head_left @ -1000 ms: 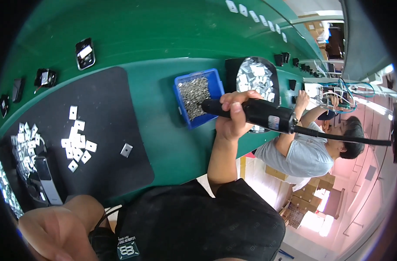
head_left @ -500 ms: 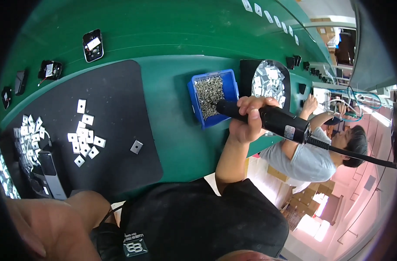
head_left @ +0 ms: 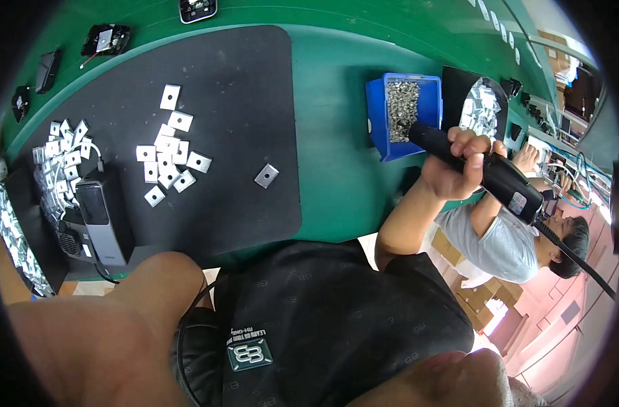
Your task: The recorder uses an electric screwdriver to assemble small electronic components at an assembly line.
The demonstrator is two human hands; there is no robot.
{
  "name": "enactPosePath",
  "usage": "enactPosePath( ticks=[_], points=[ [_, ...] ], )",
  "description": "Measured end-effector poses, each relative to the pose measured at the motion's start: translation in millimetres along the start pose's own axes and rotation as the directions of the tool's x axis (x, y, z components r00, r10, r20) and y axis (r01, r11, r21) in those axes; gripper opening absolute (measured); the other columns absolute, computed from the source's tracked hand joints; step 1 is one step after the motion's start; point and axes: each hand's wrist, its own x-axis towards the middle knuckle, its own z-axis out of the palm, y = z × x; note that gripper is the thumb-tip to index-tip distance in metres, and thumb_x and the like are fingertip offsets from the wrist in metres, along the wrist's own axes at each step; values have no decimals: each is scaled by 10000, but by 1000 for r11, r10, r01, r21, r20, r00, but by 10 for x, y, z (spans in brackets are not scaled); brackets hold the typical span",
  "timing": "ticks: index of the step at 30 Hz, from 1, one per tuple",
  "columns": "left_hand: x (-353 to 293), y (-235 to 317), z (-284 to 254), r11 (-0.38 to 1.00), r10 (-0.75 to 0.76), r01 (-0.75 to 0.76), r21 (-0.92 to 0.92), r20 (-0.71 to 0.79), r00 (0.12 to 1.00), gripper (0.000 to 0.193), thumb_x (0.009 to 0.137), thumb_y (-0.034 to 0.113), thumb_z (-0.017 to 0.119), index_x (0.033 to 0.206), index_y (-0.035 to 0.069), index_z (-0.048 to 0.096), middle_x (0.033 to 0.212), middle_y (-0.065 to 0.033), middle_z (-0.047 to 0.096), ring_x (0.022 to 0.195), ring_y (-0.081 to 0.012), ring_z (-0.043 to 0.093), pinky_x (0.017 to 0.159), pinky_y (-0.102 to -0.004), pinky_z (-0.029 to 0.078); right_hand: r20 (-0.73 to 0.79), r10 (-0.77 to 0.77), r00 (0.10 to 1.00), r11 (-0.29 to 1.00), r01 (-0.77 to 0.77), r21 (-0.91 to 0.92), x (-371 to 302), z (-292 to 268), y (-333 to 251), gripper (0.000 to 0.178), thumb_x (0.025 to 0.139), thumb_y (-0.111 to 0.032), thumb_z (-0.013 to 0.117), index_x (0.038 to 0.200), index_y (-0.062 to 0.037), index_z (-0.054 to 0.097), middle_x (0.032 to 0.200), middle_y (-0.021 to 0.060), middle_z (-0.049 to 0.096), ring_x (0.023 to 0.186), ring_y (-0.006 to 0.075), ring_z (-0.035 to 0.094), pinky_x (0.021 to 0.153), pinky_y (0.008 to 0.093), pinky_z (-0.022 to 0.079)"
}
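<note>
My right hand (head_left: 452,173) is closed around a thick black electric screwdriver (head_left: 509,188) with a cable at its rear end. Its front end points into a blue bin (head_left: 429,108) filled with small metal screws (head_left: 401,112). My left arm (head_left: 85,346) is raised close at the lower left; its fingers do not show. On the black mat (head_left: 235,81) lies a loose cluster of silver square plates (head_left: 165,144), each with a dark central hole. One single plate (head_left: 266,176) lies apart, nearer the blue bin.
A pile of plates (head_left: 72,156) and a grey-black device (head_left: 106,210) stand at the mat's left. A black box of shiny pieces (head_left: 481,108) sits beyond the blue bin. Opened electronic housings (head_left: 106,41) line the far side. A co-worker (head_left: 499,237) sits at the right.
The view has shifted, so the mat and bin appear farther right and the mat higher. My right hand still holds the screwdriver at the bin. The plates keep their arrangement.
</note>
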Motion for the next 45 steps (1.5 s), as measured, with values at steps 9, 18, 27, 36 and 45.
enactPosePath(
  ticks=[9,18,27,36,45],
  points=[
    [-130,-155,-66,999,32,-34,-40,-47,998,217,750,257,557,961,298,525,700,137,427,652,-44,363,657,-244,293,-6,-11,1000,1000,11,13,-26,77,19,388,732,-52,571,1102,-78,458,694,38,503,565,145,473,582,324,415],
    [-207,-216,-48,991,134,-131,34,-122,983,214,750,270,562,961,290,535,707,137,437,663,-44,372,655,-242,294,48,21,999,999,-20,-32,-70,131,-7,354,760,-99,555,1093,-100,436,692,5,455,585,116,423,599,279,344],
    [-214,-273,46,982,191,-187,37,-167,967,214,750,283,568,962,282,545,715,136,448,673,-44,381,653,-241,295,29,2,1000,997,0,-73,-71,69,-42,368,745,-91,568,1091,-98,444,710,17,490,581,124,449,600,284,369],
    [-240,-159,-41,986,166,-157,60,-170,971,215,750,296,574,963,274,555,723,136,458,684,-44,390,651,-239,296,61,-3,998,999,5,-32,-27,100,-10,385,761,-88,564,1126,-99,441,719,20,486,595,127,446,618,286,370],
    [-284,-72,-111,991,128,-118,67,-182,975,219,749,309,580,963,265,564,731,135,468,695,-44,399,648,-237,296,5,5,1000,1000,-5,-28,-36,132,-5,380,735,-73,585,1089,-102,448,688,20,483,574,131,456,598,301,390]
  ],
)
